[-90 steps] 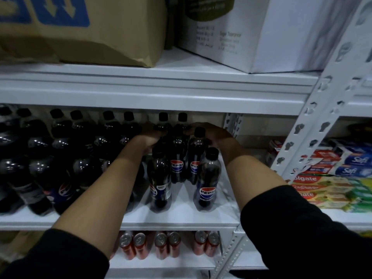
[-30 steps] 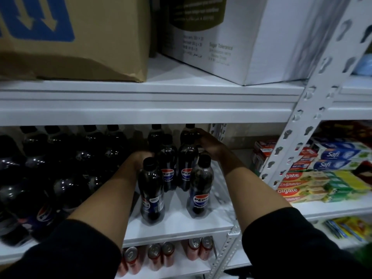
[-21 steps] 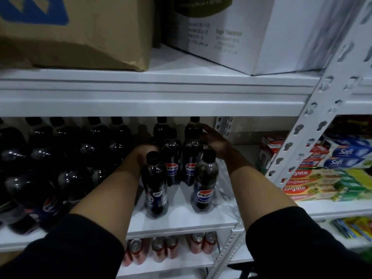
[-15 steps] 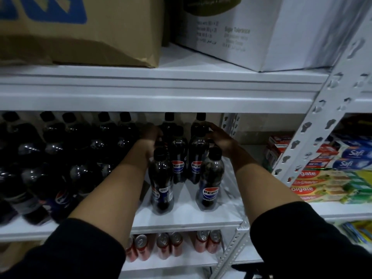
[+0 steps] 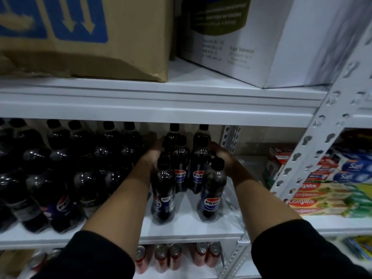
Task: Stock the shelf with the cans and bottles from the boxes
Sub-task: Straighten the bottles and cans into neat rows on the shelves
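Two hands, left hand [image 5: 154, 151] and right hand [image 5: 222, 156], cup a cluster of Pepsi bottles [image 5: 182, 164] at frame centre on the middle shelf [image 5: 191, 228]. Rows already fill its left; bare space remains lower right.

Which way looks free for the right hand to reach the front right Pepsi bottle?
Probably from the right: the right hand is beside the front right Pepsi bottle, with bare shelf between.

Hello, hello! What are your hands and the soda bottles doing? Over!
Left hand and right hand flank the middle pair of dark plastic Pepsi bottles. Grip hidden. Two front Pepsi bottles stand between the arms.
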